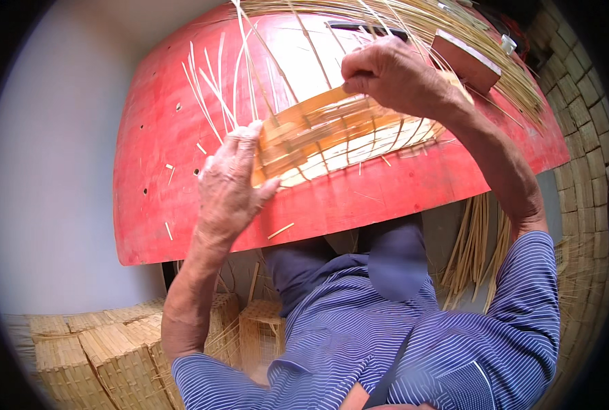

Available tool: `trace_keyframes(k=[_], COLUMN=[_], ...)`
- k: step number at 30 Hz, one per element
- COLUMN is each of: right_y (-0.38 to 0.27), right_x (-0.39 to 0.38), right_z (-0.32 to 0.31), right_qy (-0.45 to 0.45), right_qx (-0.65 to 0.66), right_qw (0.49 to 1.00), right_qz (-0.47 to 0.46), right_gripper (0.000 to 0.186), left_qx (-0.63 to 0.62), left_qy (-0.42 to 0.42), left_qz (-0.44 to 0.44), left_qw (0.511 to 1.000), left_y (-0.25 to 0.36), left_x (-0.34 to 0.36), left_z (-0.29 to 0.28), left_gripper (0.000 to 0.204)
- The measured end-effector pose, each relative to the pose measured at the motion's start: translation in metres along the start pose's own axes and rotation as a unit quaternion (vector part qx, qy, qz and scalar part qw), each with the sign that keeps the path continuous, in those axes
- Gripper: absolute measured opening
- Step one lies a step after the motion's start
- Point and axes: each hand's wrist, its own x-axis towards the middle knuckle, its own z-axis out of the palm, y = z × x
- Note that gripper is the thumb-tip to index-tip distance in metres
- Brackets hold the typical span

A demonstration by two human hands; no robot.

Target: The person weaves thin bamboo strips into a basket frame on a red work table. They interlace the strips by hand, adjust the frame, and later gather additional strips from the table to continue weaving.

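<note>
A partly woven bamboo piece, its band lit orange and crossed by thin upright strips, stands on the red tabletop. My left hand grips its left end, fingertips at the upper corner and thumb near the lower edge. My right hand is pinched on the top edge toward the right, its fingertips partly hidden by the hand. Long pale strips rise behind the piece at the left and middle.
At the table's back right lie a bundle of long strips, a reddish-brown block and a black-handled tool. More strips are below the table by my right leg. Stacked woven bamboo baskets sit at lower left.
</note>
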Motion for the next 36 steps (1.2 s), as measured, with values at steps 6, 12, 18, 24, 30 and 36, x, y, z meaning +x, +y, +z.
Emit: trace_keyframes(k=[6,12,18,24,30,36], right_y=[-0.001,-0.004,0.013,0.013,0.002,0.0], right_x=[0.012,0.03,0.034,0.035,0.022,0.012], right_z=[0.006,-0.016,-0.003,-0.006,0.002,-0.005], right_qy=[-0.115,-0.127,-0.078,-0.118,0.001,-0.001], right_qx=[0.014,0.142,0.468,0.565,0.573,0.469], right_qw=[0.992,0.97,0.855,0.795,0.782,0.863], right_qz=[0.054,0.151,0.207,0.183,0.243,0.186], right_gripper=[0.014,0.02,0.045,0.032,0.03,0.026], left_qx=[0.039,-0.055,-0.166,-0.216,-0.272,-0.245], left_qy=[-0.008,-0.001,0.06,0.189,0.244,0.189], left_qz=[-0.018,-0.033,-0.017,-0.031,-0.08,-0.097], left_qw=[0.999,0.998,0.984,0.958,0.927,0.946], left_y=[0.009,0.035,0.03,0.032,0.03,0.035], left_x=[0.023,0.066,0.073,0.068,0.076,0.091], left_z=[-0.017,0.014,0.013,0.033,0.045,0.041], left_gripper=[0.08,0.035,0.02,0.02,0.013,0.013])
